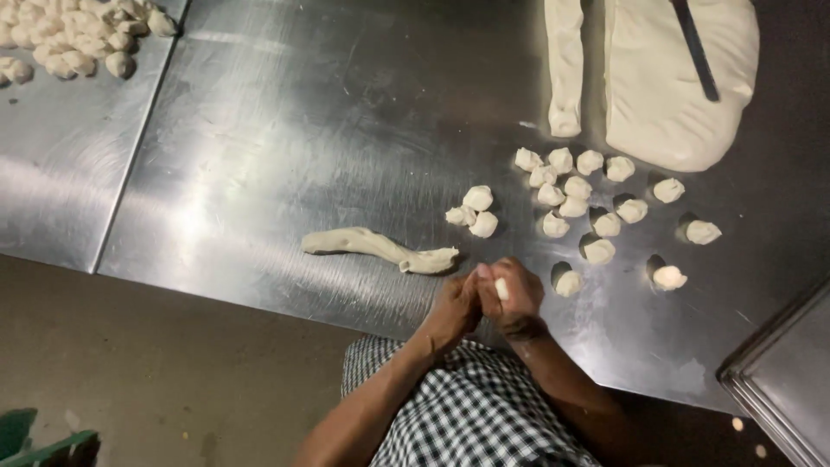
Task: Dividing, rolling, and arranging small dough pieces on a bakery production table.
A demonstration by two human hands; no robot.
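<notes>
My left hand (456, 304) and my right hand (512, 294) are pressed together at the near edge of the steel table (285, 147), closed around a small white piece of dough (501, 288). Just left of my hands lies a thin dough rope (376, 248). Several small dough pieces (575, 195) are scattered to the right, three more (474, 211) sit just above my hands. A large dough mass (666, 86) with a dark knife (694, 47) on it lies at the far right, beside a thick dough strip (564, 60).
A heap of small dough pieces (73, 35) lies on a second steel sheet at the far left. A metal tray (782, 380) juts in at the lower right. The brown floor (147, 372) shows below the table edge, with a green object (43, 445) at the bottom left.
</notes>
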